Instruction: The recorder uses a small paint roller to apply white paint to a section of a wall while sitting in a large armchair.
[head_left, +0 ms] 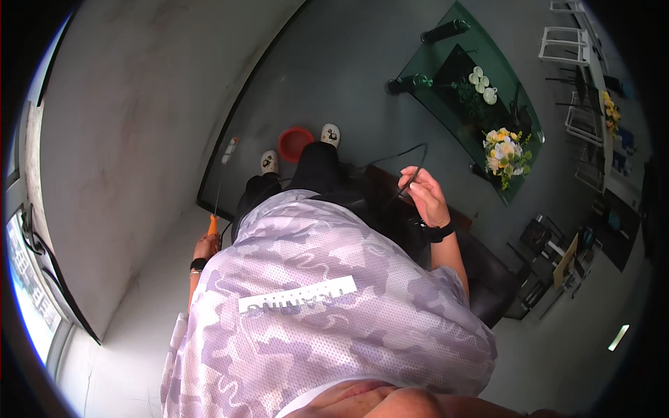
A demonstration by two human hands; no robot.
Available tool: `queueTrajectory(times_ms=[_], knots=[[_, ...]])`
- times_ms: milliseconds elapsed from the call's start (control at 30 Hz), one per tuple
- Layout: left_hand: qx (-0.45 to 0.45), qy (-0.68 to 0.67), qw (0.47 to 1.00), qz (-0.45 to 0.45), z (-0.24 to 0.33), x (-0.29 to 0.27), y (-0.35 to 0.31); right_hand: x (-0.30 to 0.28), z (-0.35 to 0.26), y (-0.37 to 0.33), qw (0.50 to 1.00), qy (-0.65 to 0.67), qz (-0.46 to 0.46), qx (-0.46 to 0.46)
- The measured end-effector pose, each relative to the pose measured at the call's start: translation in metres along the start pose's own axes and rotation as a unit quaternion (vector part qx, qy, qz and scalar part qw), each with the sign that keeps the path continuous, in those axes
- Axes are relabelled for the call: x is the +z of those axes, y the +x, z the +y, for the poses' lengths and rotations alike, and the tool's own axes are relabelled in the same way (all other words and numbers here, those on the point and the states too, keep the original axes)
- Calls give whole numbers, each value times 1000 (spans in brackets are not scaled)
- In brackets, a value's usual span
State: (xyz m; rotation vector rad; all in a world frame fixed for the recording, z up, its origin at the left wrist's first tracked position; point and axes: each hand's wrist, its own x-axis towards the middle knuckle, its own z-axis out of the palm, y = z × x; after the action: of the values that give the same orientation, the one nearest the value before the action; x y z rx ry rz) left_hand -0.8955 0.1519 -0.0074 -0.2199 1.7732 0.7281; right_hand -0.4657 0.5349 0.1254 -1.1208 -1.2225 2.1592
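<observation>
Low on the left side, my left hand (207,246) is closed around a small orange tool-like piece (212,225); its exact kind is hard to make out. My right hand (428,199), raised to the right of my legs, pinches a thin dark cable (417,172) between thumb and fingers. From there the cable loops up and bends back left toward my knees. A black band circles each wrist. My shirt covers part of the left arm.
On the floor by my feet stand a red basin (296,143) and, near the wall, a white power strip (230,150) with a cord. A green glass table (411,59) at the far right bears a tea set (482,85) and flowers (505,155). White-framed chairs (564,46) stand beyond.
</observation>
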Motion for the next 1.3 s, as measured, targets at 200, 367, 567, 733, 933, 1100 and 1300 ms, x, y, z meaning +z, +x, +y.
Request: queueTrajectory(times_ms=[200,367,567,733,933,1100,1300], knots=[[-51,-194,980,7,-53,42,-41,-38,-57,66,991,-44,-92,87],[-69,-149,986,6,-49,59,-56,-121,34,126,936,-269,-70,217],[-89,-127,988,8,-75,21,-54,-180,214,139,739,-532,-39,412],[-94,-39,994,44,-64,10,-60,-143,244,155,568,-639,-71,514],[-143,-21,985,99,-4,52,-58,-182,292,175,429,-608,-270,611],[-166,-72,975,131,37,87,-31,-185,284,165,504,-593,-129,615],[-185,-81,972,120,105,110,-14,-181,264,162,545,-561,-140,607]])
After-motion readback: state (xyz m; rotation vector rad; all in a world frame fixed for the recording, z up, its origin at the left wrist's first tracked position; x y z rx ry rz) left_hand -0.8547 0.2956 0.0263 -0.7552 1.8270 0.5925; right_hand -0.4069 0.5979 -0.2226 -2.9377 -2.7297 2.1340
